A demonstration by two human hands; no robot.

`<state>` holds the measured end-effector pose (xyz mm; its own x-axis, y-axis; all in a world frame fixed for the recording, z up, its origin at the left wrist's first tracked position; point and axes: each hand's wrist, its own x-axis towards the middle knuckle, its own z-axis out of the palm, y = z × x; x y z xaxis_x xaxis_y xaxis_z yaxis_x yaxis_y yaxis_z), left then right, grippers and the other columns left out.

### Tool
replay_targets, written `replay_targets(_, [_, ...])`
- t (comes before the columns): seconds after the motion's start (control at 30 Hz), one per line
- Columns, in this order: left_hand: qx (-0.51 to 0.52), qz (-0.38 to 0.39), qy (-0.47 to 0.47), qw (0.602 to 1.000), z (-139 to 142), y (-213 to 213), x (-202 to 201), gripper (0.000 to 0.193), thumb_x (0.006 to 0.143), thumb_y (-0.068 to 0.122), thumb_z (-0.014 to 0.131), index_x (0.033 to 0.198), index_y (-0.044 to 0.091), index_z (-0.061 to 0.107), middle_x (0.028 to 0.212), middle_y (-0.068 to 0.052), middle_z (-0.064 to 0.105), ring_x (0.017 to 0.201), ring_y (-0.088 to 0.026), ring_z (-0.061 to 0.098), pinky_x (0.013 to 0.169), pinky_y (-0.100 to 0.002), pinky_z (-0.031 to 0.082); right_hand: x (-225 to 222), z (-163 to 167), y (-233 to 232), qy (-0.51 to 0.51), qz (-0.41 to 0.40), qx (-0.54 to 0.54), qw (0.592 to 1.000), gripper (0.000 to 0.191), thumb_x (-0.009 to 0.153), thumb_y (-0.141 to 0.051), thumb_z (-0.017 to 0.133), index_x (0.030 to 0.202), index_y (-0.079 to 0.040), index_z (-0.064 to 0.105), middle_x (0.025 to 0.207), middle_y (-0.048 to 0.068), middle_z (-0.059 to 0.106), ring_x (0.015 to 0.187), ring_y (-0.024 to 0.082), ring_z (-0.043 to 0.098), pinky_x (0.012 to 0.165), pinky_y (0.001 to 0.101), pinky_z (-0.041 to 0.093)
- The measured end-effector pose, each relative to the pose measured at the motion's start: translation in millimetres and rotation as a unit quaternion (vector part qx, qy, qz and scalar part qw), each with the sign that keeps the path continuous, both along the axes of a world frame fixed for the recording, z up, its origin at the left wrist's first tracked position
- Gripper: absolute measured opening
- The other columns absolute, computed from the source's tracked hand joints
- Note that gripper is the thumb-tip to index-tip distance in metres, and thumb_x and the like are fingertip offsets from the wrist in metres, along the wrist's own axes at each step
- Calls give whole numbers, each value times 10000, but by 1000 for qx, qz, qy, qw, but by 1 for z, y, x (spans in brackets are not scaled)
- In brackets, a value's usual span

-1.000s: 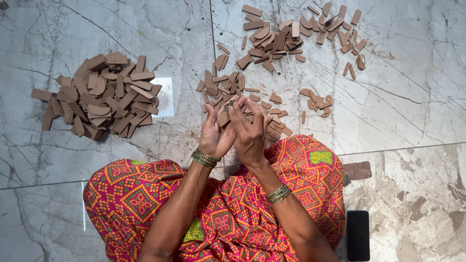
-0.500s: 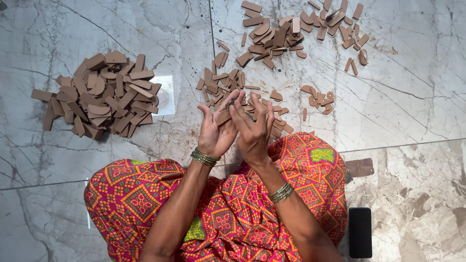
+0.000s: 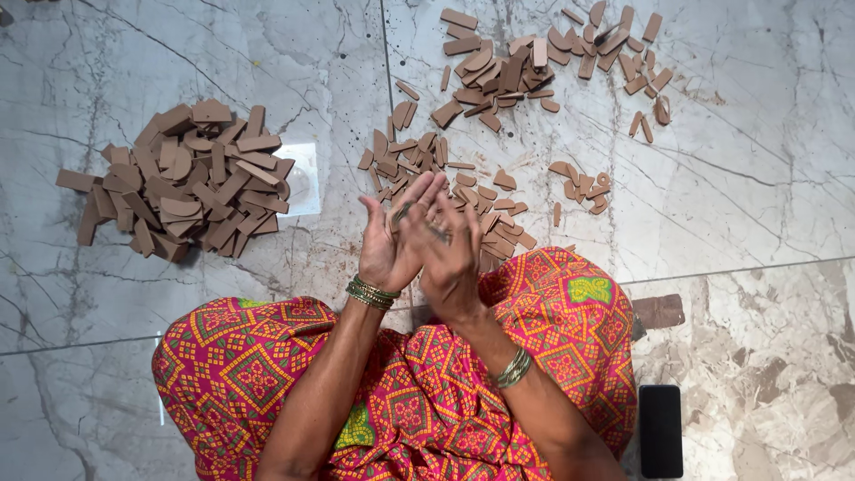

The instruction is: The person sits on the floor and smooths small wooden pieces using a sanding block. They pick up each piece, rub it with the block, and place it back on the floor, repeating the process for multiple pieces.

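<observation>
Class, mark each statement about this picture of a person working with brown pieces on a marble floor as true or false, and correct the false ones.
1. The left hand and the right hand are raised close together above the lap. True.
2. A heaped pile of brown pieces lies on the floor to the person's left. True.
3. The black phone lies on top of that pile. False: it lies on the floor beside the person's right knee.
4. Only the right wrist wears bangles. False: both wrists wear them.
5. The pieces farthest from the person are stacked in neat rows. False: they lie loosely scattered.
</observation>
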<state>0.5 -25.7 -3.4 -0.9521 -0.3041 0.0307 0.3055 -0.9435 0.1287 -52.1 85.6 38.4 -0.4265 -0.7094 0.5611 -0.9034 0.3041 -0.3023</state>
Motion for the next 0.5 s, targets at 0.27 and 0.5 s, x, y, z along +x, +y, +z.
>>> replay_targets(0.27, [-217,90,-269,934,-30,3,-11,408,1027,-27,558,1415,-126,480,1415,-250,522,1307,-327,657,1103,-400,589,-53,-25,24,-696,18,-299,652,262,1006,-13,557,1228,75,664,1093,186,737,907,225,731,783,373,634])
replay_targets(0.5, [-625,137,-433,635,10,5,-5,310,895,4,682,1196,42,746,1097,-136,624,967,-232,704,814,-324,613,-55,-30,23,-755,51,-308,577,188,977,-35,587,1128,73,552,1056,223,737,902,284,778,658,368,647])
